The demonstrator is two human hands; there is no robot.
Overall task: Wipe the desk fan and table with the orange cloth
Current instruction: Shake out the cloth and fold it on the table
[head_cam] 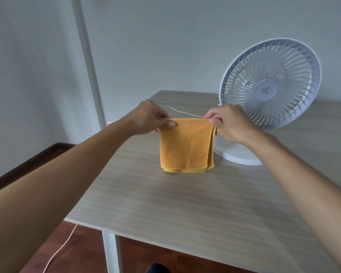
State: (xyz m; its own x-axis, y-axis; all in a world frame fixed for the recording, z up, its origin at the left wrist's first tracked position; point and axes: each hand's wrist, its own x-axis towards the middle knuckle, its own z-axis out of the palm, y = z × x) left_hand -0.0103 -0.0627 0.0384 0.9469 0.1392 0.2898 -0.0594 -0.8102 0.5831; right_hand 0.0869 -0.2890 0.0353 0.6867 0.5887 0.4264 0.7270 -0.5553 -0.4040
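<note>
The orange cloth (186, 143) is folded into several layers and held up by its top edge, hanging square. Its bottom hem sits at or just above the wood-grain surface (185, 203); contact cannot be confirmed. The left hand (149, 119) pinches the top left corner between thumb and fingers. The right hand (227, 123) pinches the top right corner, where the stacked layers show along the side edge. Holding both corners at one height keeps the fold line taut and the layers aligned; in my judgement this is squaring the cloth into a compact pad before wiping.

The white desk fan (270, 84) stands on the same surface just to the right of and behind the cloth, grille tilted toward the camera. Its round base (237, 157) lies partly behind the right hand and close to the cloth's right edge. A thin white cable (170, 107) runs across the far part of the surface behind the hands; more white cable (57, 251) trails over the dark wooden floor (83, 251) below.

No wiping contact with fan or surface is visible. Assessment: preparation stage, wiping not yet begun. The loose cable lies in the likely wiping path and could snag.
</note>
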